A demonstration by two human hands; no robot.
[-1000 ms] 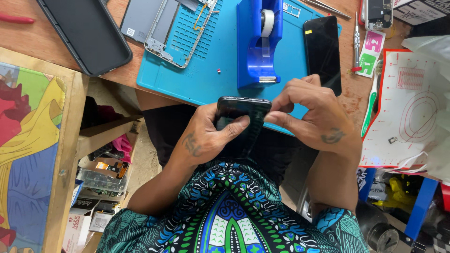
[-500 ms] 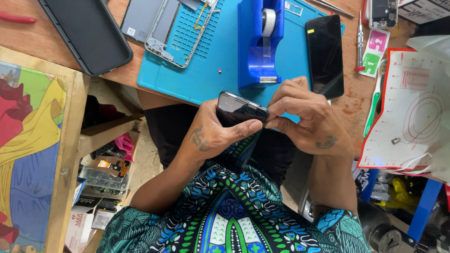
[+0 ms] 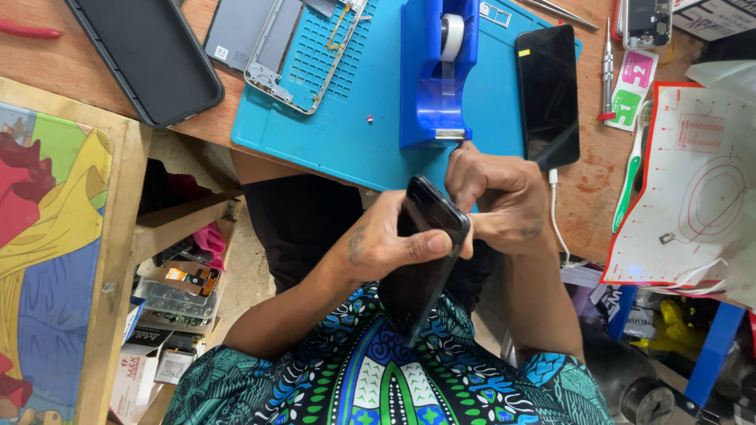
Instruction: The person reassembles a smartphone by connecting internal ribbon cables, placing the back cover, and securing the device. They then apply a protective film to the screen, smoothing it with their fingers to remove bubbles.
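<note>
My left hand (image 3: 390,244) grips a black smartphone (image 3: 425,244), held on edge and tilted over my lap, just below the edge of the blue work mat (image 3: 354,134). My right hand (image 3: 496,197) is curled at the phone's upper end, fingertips touching it right under the blue tape dispenser (image 3: 435,75). Whether the right hand pinches tape or only the phone I cannot tell. A second black phone (image 3: 549,94) lies flat on the mat's right side.
A phone frame (image 3: 295,51) and grey back cover (image 3: 232,31) lie on the mat's left. A dark tablet (image 3: 146,55) rests on the wooden bench. Tools (image 3: 608,67), a green toothbrush (image 3: 630,177) and a white-and-red mat (image 3: 693,189) lie right. Colourful wooden board (image 3: 55,236) at left.
The phone in my left hand has turned from flat to standing on edge. Both hands have moved up towards the tape dispenser.
</note>
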